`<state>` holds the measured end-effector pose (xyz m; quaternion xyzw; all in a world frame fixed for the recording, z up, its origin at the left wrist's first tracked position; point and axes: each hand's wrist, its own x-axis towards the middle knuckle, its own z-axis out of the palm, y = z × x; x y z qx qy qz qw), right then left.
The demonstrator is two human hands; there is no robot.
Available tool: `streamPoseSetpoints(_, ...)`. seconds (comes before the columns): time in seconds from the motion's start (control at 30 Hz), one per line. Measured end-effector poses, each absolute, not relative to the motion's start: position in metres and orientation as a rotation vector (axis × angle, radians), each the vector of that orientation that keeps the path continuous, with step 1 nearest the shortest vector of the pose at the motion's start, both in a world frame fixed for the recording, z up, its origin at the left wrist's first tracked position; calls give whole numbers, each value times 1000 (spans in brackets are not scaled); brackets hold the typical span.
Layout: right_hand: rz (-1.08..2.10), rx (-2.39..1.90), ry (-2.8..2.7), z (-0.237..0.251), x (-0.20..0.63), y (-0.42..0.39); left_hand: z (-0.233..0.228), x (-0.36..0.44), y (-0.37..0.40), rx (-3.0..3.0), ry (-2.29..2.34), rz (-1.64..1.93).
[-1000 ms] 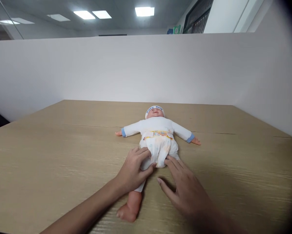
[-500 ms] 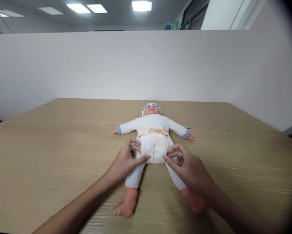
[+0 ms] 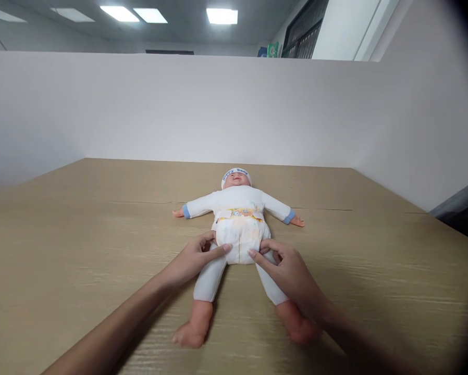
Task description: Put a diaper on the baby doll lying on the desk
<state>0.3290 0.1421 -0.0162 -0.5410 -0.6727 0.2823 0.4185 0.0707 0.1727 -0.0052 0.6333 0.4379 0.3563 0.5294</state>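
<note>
The doll (image 3: 237,229) lies on its back at mid-tabletop (image 3: 81,234), arms spread. My left hand (image 3: 195,258) and right hand (image 3: 288,271) each pinch a lower edge of the diaper (image 3: 239,239), fingers closed on the leg openings. I judge even tension on both sides best; I keep the pinch on fabric only.

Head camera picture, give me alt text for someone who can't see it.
Two bare hands, left hand and right hand, pinch the lower edges of a diaper on a baby doll lying face up, arms spread, on a wooden table.
</note>
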Motion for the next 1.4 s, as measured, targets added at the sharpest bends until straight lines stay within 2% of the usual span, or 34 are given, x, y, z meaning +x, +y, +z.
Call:
streamPoseSetpoints(0.1, 691, -1352, -1643, -18, 330, 145, -5, 69, 175, 1442, 1010, 839)
streamPoseSetpoints(0.37, 292, -1194, -1730, -26, 328, 150, -6, 71, 176, 1421, 1030, 911)
streamPoseSetpoints(0.7, 218, -1168, -1718, -31, 326, 149, -17, 71, 180, 1437, 1026, 995)
streamPoseSetpoints(0.87, 240, -1184, -1701, -29, 337, 140, 3, 61, 174, 1507, 1039, 910)
streamPoseSetpoints(0.97, 265, -1252, -1720, -24, 357, 140, 26, 43, 178, 1755, 1120, 781)
streamPoseSetpoints(1.07, 86, -1330, -1732, -19, 383, 162, 40, 22, 200, 2003, 1277, 748)
streamPoseSetpoints(1.17, -59, -1395, -1763, -16, 399, 206, 37, 13, 238, 2241, 1632, 712)
streamPoseSetpoints(1.23, -67, -1448, -1780, -16, 398, 239, 29, 20, 265, 2357, 1874, 568)
streamPoseSetpoints(1.4, 39, -1563, -1840, -18, 374, 287, 18, 55, 295, 2367, 2029, 403)
